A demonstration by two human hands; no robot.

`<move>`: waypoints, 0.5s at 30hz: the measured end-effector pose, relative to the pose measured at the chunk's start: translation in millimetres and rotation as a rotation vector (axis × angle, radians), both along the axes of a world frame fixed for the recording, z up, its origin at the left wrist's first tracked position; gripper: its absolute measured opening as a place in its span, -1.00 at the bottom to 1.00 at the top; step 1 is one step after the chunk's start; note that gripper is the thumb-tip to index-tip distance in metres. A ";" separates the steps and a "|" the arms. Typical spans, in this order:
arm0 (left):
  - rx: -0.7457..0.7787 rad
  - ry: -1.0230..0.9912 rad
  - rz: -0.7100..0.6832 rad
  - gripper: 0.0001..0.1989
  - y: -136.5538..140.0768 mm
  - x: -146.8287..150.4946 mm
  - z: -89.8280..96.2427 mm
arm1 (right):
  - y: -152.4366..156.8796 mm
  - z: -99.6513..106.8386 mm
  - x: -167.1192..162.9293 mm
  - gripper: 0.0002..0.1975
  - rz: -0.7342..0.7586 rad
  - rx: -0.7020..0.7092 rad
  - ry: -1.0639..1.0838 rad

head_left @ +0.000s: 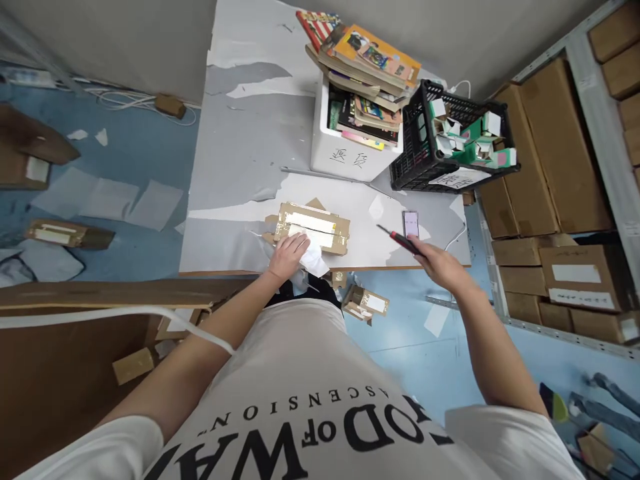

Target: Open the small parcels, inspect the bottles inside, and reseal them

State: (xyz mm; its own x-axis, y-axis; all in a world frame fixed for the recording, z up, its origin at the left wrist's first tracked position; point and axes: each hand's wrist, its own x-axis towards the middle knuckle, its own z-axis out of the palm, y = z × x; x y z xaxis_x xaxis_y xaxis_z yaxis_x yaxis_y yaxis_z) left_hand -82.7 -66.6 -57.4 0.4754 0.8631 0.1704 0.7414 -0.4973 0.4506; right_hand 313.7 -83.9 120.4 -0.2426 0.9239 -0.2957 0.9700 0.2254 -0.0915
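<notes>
A small taped cardboard box with a white label lies near the front edge of the table. My left hand rests at the box's near left side, its fingers closed on a crumpled white sheet; whether that is paper or plastic I cannot tell. To the right, my right hand grips a slim tool with a red and black handle, its thin dark tip pointing left toward the box but apart from it. Just beyond that hand lies a phone with its screen lit.
Behind the box stands a white bin piled with books. Beside it, a black crate holds green and white small boxes. Torn patches mark the table top. Cartons fill the right shelf; an opened box lies on the floor.
</notes>
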 end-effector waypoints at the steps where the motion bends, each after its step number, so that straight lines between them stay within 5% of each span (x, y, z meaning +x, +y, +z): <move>1: -0.005 0.005 0.000 -0.43 0.2 -0.3 1.1 | -1.9 -13.3 7.8 -0.41 -0.099 0.068 0.042; 4: -0.024 0.032 -0.017 -0.39 -0.7 -1.5 5.8 | -1.3 -78.4 4.7 -0.42 -0.426 0.211 0.144; 9: -0.049 0.086 -0.072 -0.35 -3.6 -7.2 11.2 | -3.0 -186.9 -58.4 -0.42 -0.828 -0.017 0.121; 12: -0.087 0.069 -0.081 -0.33 -3.5 -10.1 9.9 | -13.2 -212.7 -83.9 -0.41 -0.872 -0.032 0.124; 15: -0.132 -0.060 -0.051 -0.35 -4.4 -9.6 9.7 | -16.5 -212.1 -92.7 -0.38 -0.923 0.039 0.175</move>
State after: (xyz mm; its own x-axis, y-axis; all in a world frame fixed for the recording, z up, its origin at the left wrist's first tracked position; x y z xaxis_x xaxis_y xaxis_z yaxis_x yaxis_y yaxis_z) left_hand -92.3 -71.0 -47.8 0.5118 0.8547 0.0864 0.6863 -0.4673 0.5573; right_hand 221.0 -100.4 -91.7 0.5531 0.7815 -0.2888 0.7396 -0.6201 -0.2617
